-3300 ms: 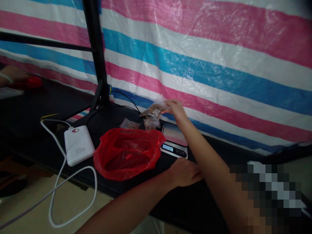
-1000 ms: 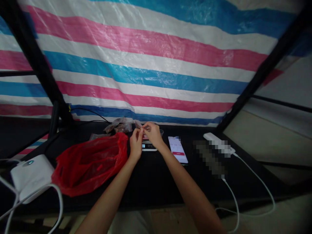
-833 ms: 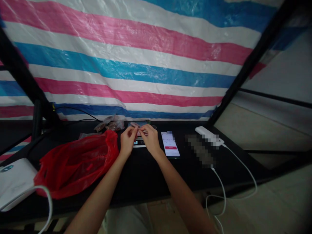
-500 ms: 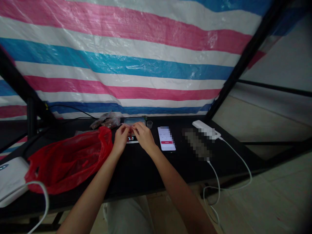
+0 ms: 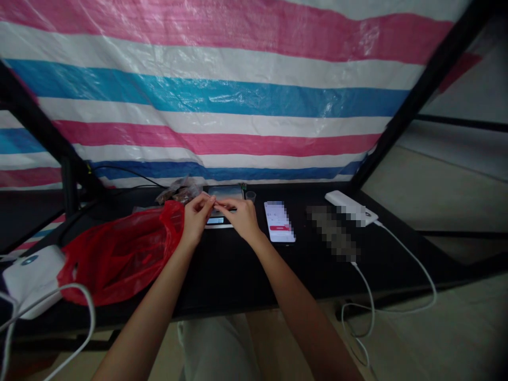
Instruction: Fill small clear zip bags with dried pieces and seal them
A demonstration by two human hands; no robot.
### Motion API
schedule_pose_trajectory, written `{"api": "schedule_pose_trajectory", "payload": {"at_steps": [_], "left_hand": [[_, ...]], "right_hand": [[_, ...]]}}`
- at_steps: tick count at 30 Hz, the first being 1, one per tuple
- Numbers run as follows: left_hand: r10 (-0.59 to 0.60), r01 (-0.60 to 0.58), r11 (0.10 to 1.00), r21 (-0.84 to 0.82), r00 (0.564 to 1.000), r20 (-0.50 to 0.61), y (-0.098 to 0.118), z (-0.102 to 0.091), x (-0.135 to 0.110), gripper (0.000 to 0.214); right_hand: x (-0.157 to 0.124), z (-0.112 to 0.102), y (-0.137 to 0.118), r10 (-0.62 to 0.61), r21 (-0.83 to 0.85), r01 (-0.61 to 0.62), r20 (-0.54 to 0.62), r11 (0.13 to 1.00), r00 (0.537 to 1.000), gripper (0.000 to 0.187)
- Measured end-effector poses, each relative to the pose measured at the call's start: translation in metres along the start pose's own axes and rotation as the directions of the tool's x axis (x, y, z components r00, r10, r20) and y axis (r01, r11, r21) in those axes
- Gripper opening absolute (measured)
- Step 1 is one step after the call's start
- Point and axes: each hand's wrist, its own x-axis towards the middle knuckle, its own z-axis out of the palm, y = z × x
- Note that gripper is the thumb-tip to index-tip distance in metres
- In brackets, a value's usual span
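1. The left hand [image 5: 195, 218] and right hand [image 5: 240, 217] meet at the centre of the frame, above a small digital scale [image 5: 223, 207] on the black surface [image 5: 238, 270].
2. Both hands pinch a small clear bag [image 5: 219, 202] between thumb and fingertips. The left grip is closed on its left end, the right grip on its right end. The bag is thin and hard to make out; its contents cannot be told.
3. The bag is held just above the scale, near the scale's lit display. Whether it touches the platform cannot be told.
4. A red plastic bag [image 5: 119, 254] lies crumpled on the surface, left of centre, its edge just beside the left hand.
5. A heap of clear packets [image 5: 178, 190] with brownish contents sits behind the red bag, just left of the scale.
6. A small clear cup [image 5: 250, 196] stands at the scale's right rear corner.
7. A phone [image 5: 279, 228] lies flat just right of the right hand, screen lit.
8. A white power bank [image 5: 349, 207] lies right of centre, with a white cable [image 5: 400, 275] trailing off the front edge.
9. A second white device [image 5: 34, 270] with a cable lies at the lower left.
10. A striped pink, white and blue tarpaulin [image 5: 222, 100] fills the upper frame behind the surface.
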Motion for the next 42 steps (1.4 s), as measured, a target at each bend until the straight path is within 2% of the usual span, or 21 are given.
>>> {"api": "schedule_pose_trajectory", "payload": {"at_steps": [5, 12, 17, 22, 28, 36, 39, 42], "left_hand": [[0.102, -0.105, 0.978, 0.181, 0.995, 0.024, -0.003, 0.001, -0.002, 0.029], [0.163, -0.167, 0.899, 0.404, 0.986, 0.045, -0.005, 0.002, -0.006, 0.034], [0.172, -0.201, 0.842, 0.5, 0.98, 0.103, 0.001, 0.003, -0.009, 0.03], [0.154, -0.208, 0.807, 0.552, 0.978, 0.143, 0.004, 0.002, -0.011, 0.034], [0.151, -0.227, 0.702, 0.675, 0.974, 0.171, 0.002, 0.001, -0.014, 0.032], [0.216, -0.283, 0.702, 0.654, 0.959, 0.184, 0.002, 0.001, -0.014, 0.031], [0.218, -0.289, 0.686, 0.668, 0.957, 0.189, 0.002, 0.005, -0.017, 0.027], [0.209, -0.24, 0.686, 0.687, 0.969, 0.13, 0.003, 0.007, -0.02, 0.022]], "right_hand": [[0.001, 0.002, 0.005, 0.056, 0.037, -0.057, 0.025, 0.998, 0.998, 0.022], [-0.001, -0.003, -0.004, -0.026, -0.237, 0.033, 0.033, 0.971, 0.999, 0.02], [-0.004, -0.002, -0.004, -0.014, -0.309, 0.001, -0.039, 0.951, 0.999, 0.019], [-0.005, -0.003, -0.001, -0.077, -0.272, 0.073, -0.003, 0.96, 0.997, 0.023], [-0.004, -0.007, 0.001, -0.096, -0.381, 0.096, 0.019, 0.92, 0.995, 0.022], [-0.003, -0.005, 0.002, -0.05, -0.417, 0.035, -0.024, 0.908, 0.998, 0.019], [0.001, -0.01, 0.006, -0.001, -0.444, -0.044, -0.101, 0.895, 0.995, 0.019], [0.003, -0.016, 0.007, 0.011, -0.403, -0.065, -0.134, 0.913, 0.991, 0.018]]}}
